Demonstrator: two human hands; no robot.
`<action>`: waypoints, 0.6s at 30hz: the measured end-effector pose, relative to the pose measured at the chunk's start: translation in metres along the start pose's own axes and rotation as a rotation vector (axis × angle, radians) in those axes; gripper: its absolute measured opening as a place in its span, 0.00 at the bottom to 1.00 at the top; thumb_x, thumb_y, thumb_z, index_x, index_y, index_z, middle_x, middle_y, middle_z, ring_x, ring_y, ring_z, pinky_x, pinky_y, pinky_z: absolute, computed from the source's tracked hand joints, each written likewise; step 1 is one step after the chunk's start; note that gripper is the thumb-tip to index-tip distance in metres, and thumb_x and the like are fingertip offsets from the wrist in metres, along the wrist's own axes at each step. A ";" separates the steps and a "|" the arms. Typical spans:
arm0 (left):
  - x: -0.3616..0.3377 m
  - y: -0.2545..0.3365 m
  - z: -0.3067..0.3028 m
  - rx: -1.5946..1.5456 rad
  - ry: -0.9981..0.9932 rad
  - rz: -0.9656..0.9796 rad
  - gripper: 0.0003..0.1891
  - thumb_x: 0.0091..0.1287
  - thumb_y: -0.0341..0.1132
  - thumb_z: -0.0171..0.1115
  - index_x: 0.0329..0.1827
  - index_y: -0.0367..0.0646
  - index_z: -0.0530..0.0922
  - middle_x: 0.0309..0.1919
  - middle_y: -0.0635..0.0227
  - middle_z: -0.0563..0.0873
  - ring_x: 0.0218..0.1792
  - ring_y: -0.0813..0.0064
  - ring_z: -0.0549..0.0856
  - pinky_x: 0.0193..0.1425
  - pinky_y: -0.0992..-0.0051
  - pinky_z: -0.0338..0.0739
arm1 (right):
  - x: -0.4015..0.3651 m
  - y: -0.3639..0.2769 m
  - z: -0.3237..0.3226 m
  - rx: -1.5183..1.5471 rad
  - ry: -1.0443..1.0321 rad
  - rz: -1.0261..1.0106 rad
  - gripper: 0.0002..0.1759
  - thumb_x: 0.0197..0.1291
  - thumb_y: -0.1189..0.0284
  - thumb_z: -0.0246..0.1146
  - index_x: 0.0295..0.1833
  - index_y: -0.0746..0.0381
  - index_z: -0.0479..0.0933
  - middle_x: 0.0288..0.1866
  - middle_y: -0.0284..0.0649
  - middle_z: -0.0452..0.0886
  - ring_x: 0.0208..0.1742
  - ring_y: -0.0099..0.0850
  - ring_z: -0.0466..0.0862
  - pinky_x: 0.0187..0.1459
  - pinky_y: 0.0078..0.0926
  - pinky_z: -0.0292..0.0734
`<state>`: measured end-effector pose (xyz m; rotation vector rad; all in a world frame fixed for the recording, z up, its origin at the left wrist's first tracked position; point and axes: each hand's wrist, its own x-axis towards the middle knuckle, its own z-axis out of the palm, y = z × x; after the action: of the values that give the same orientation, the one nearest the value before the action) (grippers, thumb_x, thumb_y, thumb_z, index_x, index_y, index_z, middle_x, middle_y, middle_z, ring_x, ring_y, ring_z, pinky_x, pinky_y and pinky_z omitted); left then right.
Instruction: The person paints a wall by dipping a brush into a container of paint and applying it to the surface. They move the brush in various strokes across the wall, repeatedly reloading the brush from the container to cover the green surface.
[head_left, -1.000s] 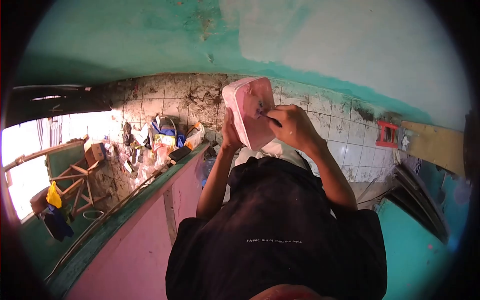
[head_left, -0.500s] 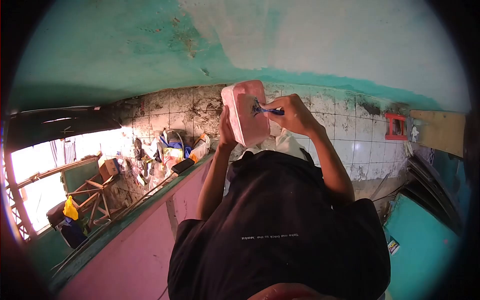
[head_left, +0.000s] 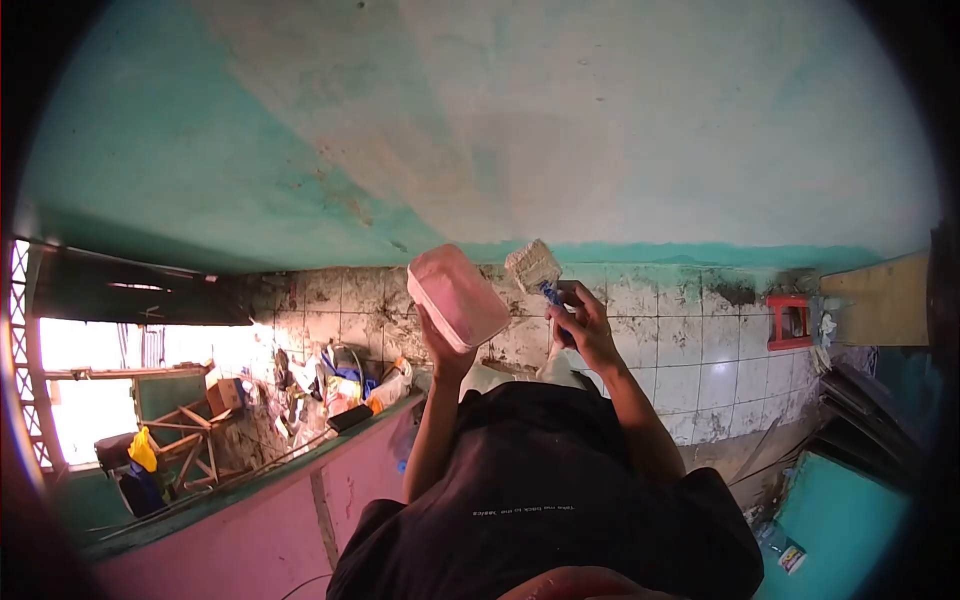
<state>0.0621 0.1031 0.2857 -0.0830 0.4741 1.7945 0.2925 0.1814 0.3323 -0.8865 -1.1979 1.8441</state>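
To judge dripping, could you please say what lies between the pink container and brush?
Nothing: the head view shows stained tiles behind the gap between container and brush.

The single view looks out from the wearer's own head, facing forward and steeply down, with the pink container [head_left: 460, 295] near mid-frame and close, within the wearer's reach. Below the container, the black shirt [head_left: 540, 480] is seen from above; beyond the container, the painted wall [head_left: 520, 130] fills the top. The wide, round-edged lens reaches the bright opening [head_left: 88, 415] well to the container's left.
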 end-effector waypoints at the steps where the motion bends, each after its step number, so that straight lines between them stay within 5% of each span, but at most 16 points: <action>1: -0.003 -0.006 -0.005 0.709 -0.070 0.277 0.53 0.61 0.38 0.74 0.82 0.44 0.44 0.73 0.53 0.65 0.72 0.53 0.70 0.71 0.53 0.72 | 0.005 -0.004 -0.002 0.033 0.004 0.031 0.20 0.73 0.73 0.59 0.68 0.65 0.71 0.38 0.35 0.79 0.22 0.17 0.72 0.22 0.18 0.67; 2: -0.005 -0.010 -0.009 1.411 -0.144 0.561 0.49 0.65 0.45 0.71 0.82 0.46 0.47 0.73 0.55 0.66 0.72 0.54 0.70 0.71 0.53 0.72 | 0.011 -0.008 -0.003 0.061 0.006 0.062 0.20 0.74 0.72 0.57 0.69 0.64 0.70 0.38 0.35 0.79 0.21 0.17 0.70 0.22 0.18 0.66; 3: -0.003 -0.011 -0.013 1.458 -0.113 0.602 0.42 0.72 0.63 0.54 0.82 0.52 0.52 0.73 0.60 0.67 0.72 0.54 0.70 0.72 0.50 0.71 | 0.018 -0.011 -0.005 0.019 0.000 0.042 0.22 0.77 0.69 0.54 0.72 0.63 0.69 0.38 0.35 0.79 0.20 0.16 0.67 0.22 0.17 0.64; 4: 0.003 -0.011 -0.016 1.448 -0.125 0.612 0.42 0.72 0.63 0.54 0.82 0.52 0.52 0.73 0.60 0.67 0.72 0.54 0.70 0.72 0.50 0.71 | 0.027 -0.013 -0.007 0.010 0.001 0.028 0.22 0.77 0.69 0.54 0.72 0.63 0.69 0.38 0.35 0.79 0.20 0.16 0.67 0.22 0.17 0.64; 6: 0.017 -0.005 -0.025 0.258 -0.030 -0.008 0.41 0.72 0.71 0.38 0.81 0.56 0.54 0.73 0.63 0.67 0.72 0.54 0.69 0.72 0.47 0.70 | 0.046 -0.017 -0.006 -0.221 0.065 -0.090 0.24 0.78 0.66 0.53 0.75 0.61 0.69 0.37 0.33 0.79 0.21 0.15 0.66 0.22 0.16 0.63; 8: 0.036 0.003 -0.051 0.176 -0.107 -0.022 0.38 0.75 0.68 0.40 0.81 0.56 0.54 0.73 0.62 0.67 0.72 0.54 0.69 0.72 0.46 0.69 | 0.062 -0.041 0.003 -0.297 0.124 -0.115 0.24 0.77 0.66 0.56 0.73 0.61 0.70 0.34 0.30 0.77 0.24 0.15 0.67 0.26 0.18 0.64; 10: 0.039 0.024 -0.022 0.225 -0.061 -0.027 0.36 0.77 0.66 0.38 0.81 0.55 0.55 0.74 0.63 0.66 0.73 0.55 0.68 0.73 0.45 0.67 | 0.089 -0.057 0.014 -0.647 0.206 -0.574 0.24 0.74 0.72 0.59 0.73 0.61 0.71 0.34 0.32 0.76 0.25 0.18 0.65 0.28 0.17 0.64; 12: 0.043 0.046 -0.009 0.548 -0.169 0.183 0.36 0.77 0.64 0.38 0.81 0.54 0.56 0.74 0.64 0.66 0.73 0.56 0.68 0.74 0.46 0.66 | 0.107 -0.119 0.048 -0.853 0.242 -0.812 0.25 0.70 0.77 0.62 0.71 0.60 0.73 0.30 0.35 0.73 0.26 0.21 0.66 0.29 0.19 0.65; 14: 0.058 0.071 -0.008 0.238 -0.176 0.041 0.37 0.76 0.65 0.42 0.81 0.54 0.57 0.74 0.64 0.67 0.73 0.56 0.69 0.75 0.46 0.64 | 0.116 -0.180 0.088 -0.958 0.350 -0.925 0.26 0.67 0.79 0.62 0.71 0.58 0.74 0.28 0.38 0.70 0.25 0.24 0.67 0.29 0.21 0.66; 16: 0.064 0.094 -0.010 0.225 -0.165 0.015 0.38 0.75 0.66 0.43 0.81 0.54 0.56 0.75 0.63 0.66 0.73 0.54 0.69 0.75 0.46 0.64 | 0.120 -0.224 0.118 -1.055 0.433 -1.033 0.25 0.63 0.80 0.62 0.67 0.60 0.76 0.30 0.45 0.76 0.25 0.40 0.78 0.29 0.37 0.74; 18: 0.065 0.108 -0.016 0.209 -0.126 0.004 0.38 0.75 0.66 0.44 0.81 0.54 0.56 0.75 0.63 0.66 0.73 0.53 0.69 0.75 0.45 0.65 | 0.128 -0.225 0.135 -1.128 0.530 -1.012 0.24 0.63 0.78 0.61 0.67 0.60 0.76 0.31 0.45 0.77 0.26 0.43 0.80 0.29 0.40 0.76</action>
<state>-0.0603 0.1348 0.2814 0.1756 0.5681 1.7319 0.1656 0.2992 0.5676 -0.9324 -1.8129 0.0283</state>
